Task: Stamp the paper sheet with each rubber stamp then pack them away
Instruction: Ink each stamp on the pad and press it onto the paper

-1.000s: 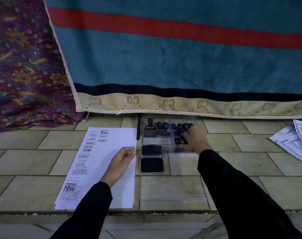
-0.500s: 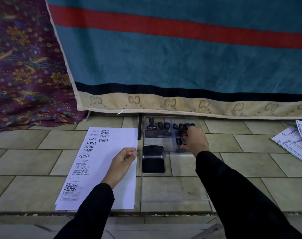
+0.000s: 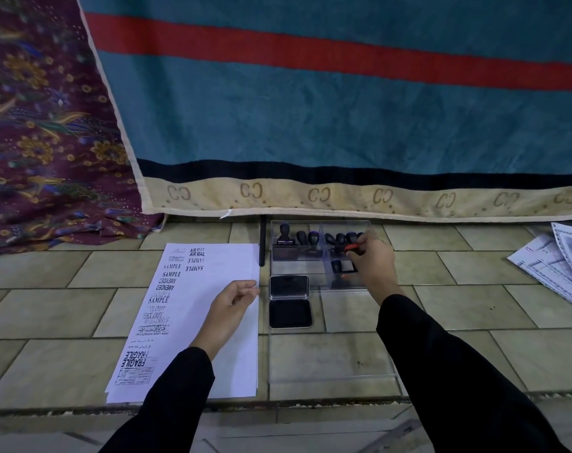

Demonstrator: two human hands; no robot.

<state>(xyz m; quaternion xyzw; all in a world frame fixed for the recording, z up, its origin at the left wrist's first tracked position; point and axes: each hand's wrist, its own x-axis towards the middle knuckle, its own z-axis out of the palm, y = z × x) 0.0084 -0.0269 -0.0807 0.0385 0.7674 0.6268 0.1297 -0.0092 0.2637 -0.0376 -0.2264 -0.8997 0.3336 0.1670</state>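
A white paper sheet (image 3: pixel 209 289) with several black stamp marks lies on the tiled floor. My left hand (image 3: pixel 230 304) rests on its right part with fingers loosely curled. A clear plastic box (image 3: pixel 297 256) stands beyond an open black ink pad (image 3: pixel 289 300) and holds several black-handled rubber stamps (image 3: pixel 312 238). My right hand (image 3: pixel 369 261) reaches into the box's right compartment and pinches a stamp with a red part (image 3: pixel 352 247). The box's clear lid (image 3: pixel 330 351) lies flat in front of the ink pad.
A teal blanket (image 3: pixel 310 125) with a red stripe hangs behind the box. Patterned maroon cloth (image 3: pixel 42 142) lies at the left. Printed sheets (image 3: pixel 559 266) lie at the right. A black pen (image 3: pixel 262 240) lies between paper and box.
My right hand has shifted slightly inside the box's right compartment. The left hand stays on the paper.
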